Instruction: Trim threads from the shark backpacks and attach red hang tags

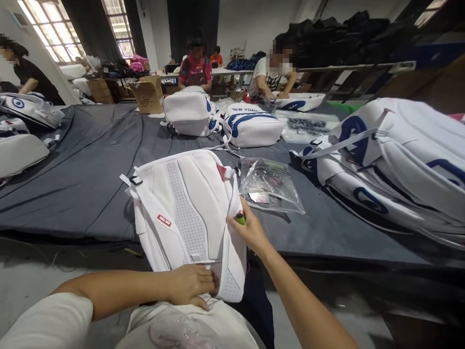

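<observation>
A white backpack (192, 208) leans over the table's near edge, its padded back panel and shoulder straps facing me. My left hand (193, 285) grips its lower edge, fingers curled over the fabric and fingertips partly hidden. My right hand (250, 230) is closed around the shoulder strap (232, 261) on the right side. A small green and black object (240, 218) shows between its thumb and fingers; its kind is unclear. The left strap (156, 213) bears a red and white label. Just beyond my right hand lies a clear plastic bag (271, 184) with small items inside.
Dark cloth covers the table (98, 194). White and blue backpacks stand at the far side (187, 114), at right (410, 155) and at left (23, 150). A cardboard box (148, 94) sits at the far edge. Several people work beyond and at far left.
</observation>
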### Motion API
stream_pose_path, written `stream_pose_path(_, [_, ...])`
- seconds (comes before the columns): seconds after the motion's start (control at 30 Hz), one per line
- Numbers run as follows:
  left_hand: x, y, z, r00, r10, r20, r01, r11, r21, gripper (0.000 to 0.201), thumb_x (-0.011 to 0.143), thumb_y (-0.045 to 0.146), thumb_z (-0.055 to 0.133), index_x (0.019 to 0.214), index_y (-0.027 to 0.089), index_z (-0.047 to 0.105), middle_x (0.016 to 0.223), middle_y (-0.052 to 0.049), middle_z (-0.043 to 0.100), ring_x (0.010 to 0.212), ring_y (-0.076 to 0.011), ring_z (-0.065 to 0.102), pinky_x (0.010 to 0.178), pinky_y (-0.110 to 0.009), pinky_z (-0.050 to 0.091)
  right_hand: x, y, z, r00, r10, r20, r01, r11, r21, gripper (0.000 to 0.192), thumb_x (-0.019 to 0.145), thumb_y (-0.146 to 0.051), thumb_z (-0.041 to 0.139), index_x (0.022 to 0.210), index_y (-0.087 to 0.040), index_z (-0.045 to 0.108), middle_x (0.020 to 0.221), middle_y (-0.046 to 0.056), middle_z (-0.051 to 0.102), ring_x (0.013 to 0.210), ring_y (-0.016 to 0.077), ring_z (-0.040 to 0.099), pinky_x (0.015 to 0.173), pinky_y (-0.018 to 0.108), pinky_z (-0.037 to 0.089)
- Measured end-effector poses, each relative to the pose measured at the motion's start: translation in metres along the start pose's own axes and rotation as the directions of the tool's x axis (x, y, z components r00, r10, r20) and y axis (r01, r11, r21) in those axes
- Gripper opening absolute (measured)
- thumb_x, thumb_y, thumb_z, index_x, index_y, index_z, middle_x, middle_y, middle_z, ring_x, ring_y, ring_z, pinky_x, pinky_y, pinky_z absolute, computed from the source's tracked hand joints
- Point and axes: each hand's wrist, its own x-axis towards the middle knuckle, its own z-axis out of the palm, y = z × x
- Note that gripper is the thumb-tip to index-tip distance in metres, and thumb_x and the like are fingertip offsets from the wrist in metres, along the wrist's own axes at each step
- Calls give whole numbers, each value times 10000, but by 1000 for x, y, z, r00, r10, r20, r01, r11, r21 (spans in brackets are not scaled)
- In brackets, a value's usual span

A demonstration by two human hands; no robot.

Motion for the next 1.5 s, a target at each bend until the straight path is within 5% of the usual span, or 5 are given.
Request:
stream_pose_path(0.13, [27, -30, -75, 953, -127, -274, 125, 992, -25, 377, 957, 350, 326, 1128, 309, 660, 1101, -71, 725, 1033, -213, 683, 948, -392, 570, -26, -1, -11, 1000, 2, 3, -1, 999, -54, 803, 841, -349, 569, 1549, -213, 215, 848, 10, 681, 780, 210, 646, 742, 318, 466])
stream_pose_path(0.27, [40, -104, -182, 535, -420, -733, 616, 788, -2, 465, 919, 413, 521, 1342, 222, 534, 1486, -141, 450, 1453, -340, 289, 1176, -628, 179, -21, -4, -11, 999, 22, 26, -19, 994, -107, 797, 859, -359, 539, 1551, -211, 170, 854, 18, 687, 795, 231, 657, 737, 322, 461])
stream_pose_path(0.5, [36, -174, -223, 813, -436, -385, 512, 851, 116, 525, 782, 510, 719, 1235, 258, 639, 1567, -169, 298, 1422, -387, 286, 1105, -591, 255, -16, -18, -13, 991, 136, -22, -124, 810, -573, 731, 922, -398, 508, 1511, -84, 208, 1037, 196, 676, 880, 328, 652, 694, 388, 479])
stream_pose_path(0.7, [35, -163, -217, 849, -350, -396, 436, 887, 150, 464, 745, 404, 782, 1179, 290, 663, 1565, -123, 312, 1427, -431, 217, 1074, -632, 225, 1, -36, -20, 836, -546, -60, 310, 559, -769, 505, 830, -2, 432, 1288, -181, 547, 1291, 177, 577, 1136, 297, 558, 861, 392, 468])
stream_pose_path(1.5, [23, -146, -212, 707, -291, -644, 299, 949, -102, 296, 898, 408, 567, 1100, 193, 596, 1559, -166, 331, 1429, -330, 324, 1093, -533, 311, 87, -61, -7, 449, -767, 459, 708, -8, -706, 301, 1000, -152, 355, 885, -209, 628, 755, 27, 567, 670, 169, 443, 598, 313, 351])
